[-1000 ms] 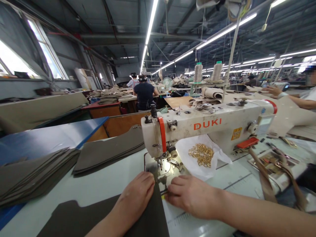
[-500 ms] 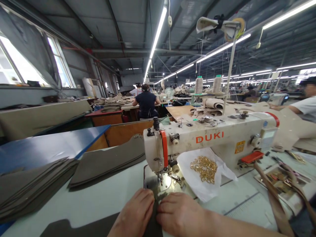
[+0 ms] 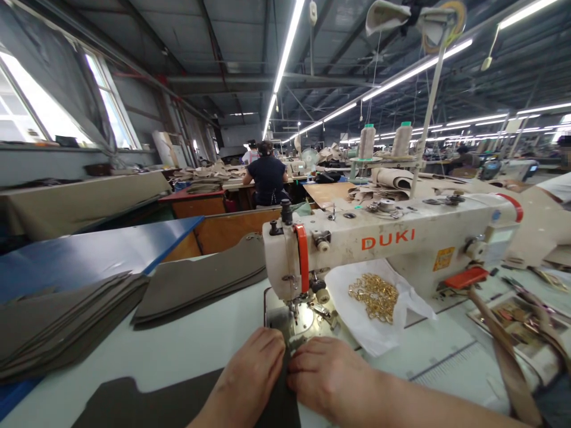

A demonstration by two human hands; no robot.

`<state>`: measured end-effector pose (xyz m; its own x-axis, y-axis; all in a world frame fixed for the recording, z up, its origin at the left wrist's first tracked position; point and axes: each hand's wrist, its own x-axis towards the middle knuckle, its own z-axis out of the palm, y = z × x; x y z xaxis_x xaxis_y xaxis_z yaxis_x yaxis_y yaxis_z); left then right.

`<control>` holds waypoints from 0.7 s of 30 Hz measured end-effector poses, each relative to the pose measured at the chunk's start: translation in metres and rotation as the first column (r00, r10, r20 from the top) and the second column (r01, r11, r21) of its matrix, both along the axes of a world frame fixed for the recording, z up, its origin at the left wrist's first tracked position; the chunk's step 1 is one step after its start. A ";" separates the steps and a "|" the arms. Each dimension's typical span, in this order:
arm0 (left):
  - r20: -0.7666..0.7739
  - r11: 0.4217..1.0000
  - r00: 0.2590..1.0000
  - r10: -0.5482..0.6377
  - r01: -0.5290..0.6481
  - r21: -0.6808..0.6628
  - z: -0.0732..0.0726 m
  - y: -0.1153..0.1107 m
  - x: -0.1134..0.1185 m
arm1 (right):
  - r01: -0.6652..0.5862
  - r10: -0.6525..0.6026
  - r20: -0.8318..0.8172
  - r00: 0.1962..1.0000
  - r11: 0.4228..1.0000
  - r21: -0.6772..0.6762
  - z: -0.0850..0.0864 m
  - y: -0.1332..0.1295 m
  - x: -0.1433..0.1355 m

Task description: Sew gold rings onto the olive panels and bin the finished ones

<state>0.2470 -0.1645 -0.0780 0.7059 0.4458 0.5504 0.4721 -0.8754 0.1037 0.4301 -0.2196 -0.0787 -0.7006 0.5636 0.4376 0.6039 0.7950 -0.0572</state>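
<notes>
A dark grey-brown cut panel (image 3: 178, 395) lies on the pale sewing table, its narrow part running between my hands towards the needle area. My left hand (image 3: 252, 371) is closed with bent fingers at the panel's edge, just in front of the steel needle plate (image 3: 276, 315). Close beside it, my right hand (image 3: 332, 374) is closed too, its fingertips pressed on the same strip. What lies under the fingertips is hidden. The white DUKI sewing machine (image 3: 388, 232) stands right behind both hands, its presser foot (image 3: 294, 309) a little beyond the fingers.
Gold-coloured metal rings (image 3: 373, 296) sit on white paper (image 3: 379, 342) under the machine arm. Stacked dark panels (image 3: 200, 282) lie to the left, more (image 3: 66, 327) beyond them. At right is a box (image 3: 513, 321) of small parts. A person (image 3: 266, 175) sits ahead.
The camera view has shifted, so the machine sits slightly further right in the picture. Both hands keep their closed hold near the needle plate. The person at the right edge has mostly left view.
</notes>
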 end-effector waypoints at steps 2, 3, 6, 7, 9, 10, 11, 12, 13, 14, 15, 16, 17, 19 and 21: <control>-0.018 1.000 1.000 -0.002 0.001 -0.023 0.001 0.000 0.000 | 0.006 -0.006 0.012 1.000 1.000 -0.013 0.003 -0.002 0.000; -0.029 0.999 1.000 -0.001 0.000 -0.036 0.002 -0.001 -0.001 | 0.012 -0.011 0.017 1.000 1.000 -0.016 0.004 -0.002 0.000; -0.048 0.998 0.999 -0.004 0.001 -0.063 0.006 -0.003 -0.002 | 0.037 -0.037 0.015 0.999 0.999 -0.017 0.006 -0.003 0.000; -0.047 0.998 0.999 -0.009 0.006 -0.067 0.007 -0.003 -0.003 | 0.049 -0.049 0.010 0.999 0.999 -0.014 0.007 -0.003 -0.001; -0.030 0.997 0.999 -0.022 0.020 -0.073 0.009 -0.005 -0.004 | 0.071 -0.071 0.001 0.997 0.997 -0.011 0.008 -0.003 -0.002; -0.017 0.997 1.000 -0.026 0.024 -0.076 0.009 -0.005 -0.005 | 0.079 -0.079 0.000 0.997 0.997 -0.014 0.008 -0.002 -0.002; -0.002 0.997 1.000 -0.024 0.024 -0.078 0.009 -0.006 -0.006 | 0.089 -0.089 0.002 0.996 0.996 -0.018 0.009 -0.002 -0.003; 0.012 0.997 1.000 -0.020 0.021 -0.081 0.009 -0.007 -0.007 | 0.096 -0.096 0.008 0.995 0.995 -0.022 0.009 -0.002 -0.003; 0.025 0.996 1.000 -0.017 0.019 -0.082 0.008 -0.008 -0.008 | 0.102 -0.101 0.016 0.995 0.995 -0.024 0.009 -0.002 -0.004; 0.034 0.996 0.999 -0.016 0.019 -0.082 0.008 -0.009 -0.008 | 0.105 -0.105 0.024 0.994 0.994 -0.021 0.009 -0.002 -0.004; 0.040 0.996 0.999 -0.017 0.020 -0.082 0.008 -0.010 -0.009 | 0.107 -0.106 0.033 0.994 0.994 -0.014 0.008 -0.002 -0.005; 0.045 0.997 0.999 -0.017 0.021 -0.079 0.008 -0.010 -0.009 | 0.107 -0.107 0.041 0.993 0.994 -0.004 0.008 -0.002 -0.005; 0.050 0.997 0.999 -0.019 0.023 -0.072 0.008 -0.010 -0.009 | 0.110 -0.110 0.049 0.993 0.994 0.006 0.008 -0.002 -0.005; 0.054 0.998 0.998 -0.022 0.025 -0.053 0.009 -0.010 -0.007 | 0.125 -0.127 0.065 0.990 0.992 0.022 0.008 0.000 -0.005; 0.052 0.999 0.998 -0.033 0.035 -0.030 0.009 -0.007 -0.003 | 0.140 -0.142 0.089 0.986 0.990 0.031 0.008 0.003 -0.003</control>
<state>0.2440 -0.1715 -0.0686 0.6921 0.4392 0.5728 0.4356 -0.8869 0.1537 0.4270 -0.2170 -0.0706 -0.6523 0.6495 0.3908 0.7119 0.7019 0.0217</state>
